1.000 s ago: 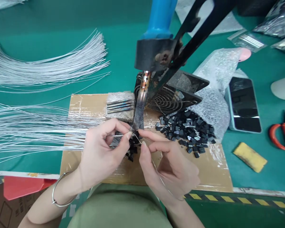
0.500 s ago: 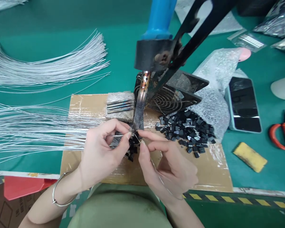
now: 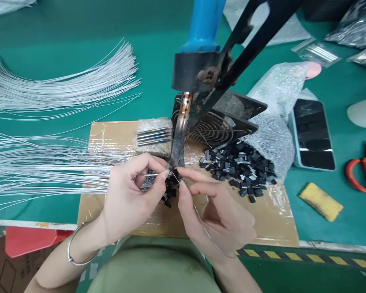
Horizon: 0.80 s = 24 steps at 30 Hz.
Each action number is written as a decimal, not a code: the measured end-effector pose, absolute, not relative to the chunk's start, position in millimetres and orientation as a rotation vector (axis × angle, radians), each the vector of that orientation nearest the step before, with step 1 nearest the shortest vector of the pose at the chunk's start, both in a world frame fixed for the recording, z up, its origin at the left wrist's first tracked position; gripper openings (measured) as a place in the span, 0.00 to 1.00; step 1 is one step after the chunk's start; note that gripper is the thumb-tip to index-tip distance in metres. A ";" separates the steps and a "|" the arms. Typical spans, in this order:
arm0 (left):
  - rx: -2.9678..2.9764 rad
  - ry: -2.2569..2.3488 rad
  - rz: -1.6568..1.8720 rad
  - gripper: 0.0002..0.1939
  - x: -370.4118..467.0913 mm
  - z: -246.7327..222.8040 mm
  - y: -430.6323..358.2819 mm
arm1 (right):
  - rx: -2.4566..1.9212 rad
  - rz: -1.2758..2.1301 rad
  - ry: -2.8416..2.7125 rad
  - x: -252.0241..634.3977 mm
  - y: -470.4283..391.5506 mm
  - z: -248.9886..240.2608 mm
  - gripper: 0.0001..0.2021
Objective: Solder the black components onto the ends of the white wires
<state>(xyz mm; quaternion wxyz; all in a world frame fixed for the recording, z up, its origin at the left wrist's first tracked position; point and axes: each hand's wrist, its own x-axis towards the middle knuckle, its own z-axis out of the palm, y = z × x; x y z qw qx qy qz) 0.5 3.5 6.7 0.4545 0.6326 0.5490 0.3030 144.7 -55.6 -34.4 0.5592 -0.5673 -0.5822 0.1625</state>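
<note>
Just below the tip of a mounted soldering iron point(image 3: 179, 140), my left hand point(image 3: 134, 195) pinches a thin white wire between thumb and forefinger. My right hand point(image 3: 215, 207) closes on a strand of solder wire point(image 3: 175, 176), whose end reaches up to the iron's tip and whose length trails across the palm. Both sets of fingertips nearly meet there. Small black pieces point(image 3: 170, 193) lie beneath the hands, partly covered. What exactly sits at the tip is too small to make out. Many white wires point(image 3: 94, 171) stretch leftward past my left hand.
Behind the iron stands a black fan point(image 3: 210, 128). A pad with metal rods point(image 3: 153, 136) lies left of it. To the right are a heap of black parts point(image 3: 240, 167), a phone point(image 3: 314, 134), a yellow sponge point(image 3: 321, 201) and red-handled cutters point(image 3: 364, 173). Another wire bundle point(image 3: 67, 87) lies far left.
Both hands keep almost the same place and grip at the iron's tip. The solder wire and the things around show no clear movement.
</note>
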 end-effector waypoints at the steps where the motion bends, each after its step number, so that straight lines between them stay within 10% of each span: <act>1: 1.560 1.354 0.749 0.06 0.6 6.4 3.8 | -1.337 0.391 -1.371 144.8 -55.7 -34.7 0.11; 24: 1.586 1.360 0.737 0.06 -1.8 7.1 1.7 | -1.339 0.386 -1.360 143.2 -55.9 -35.1 0.11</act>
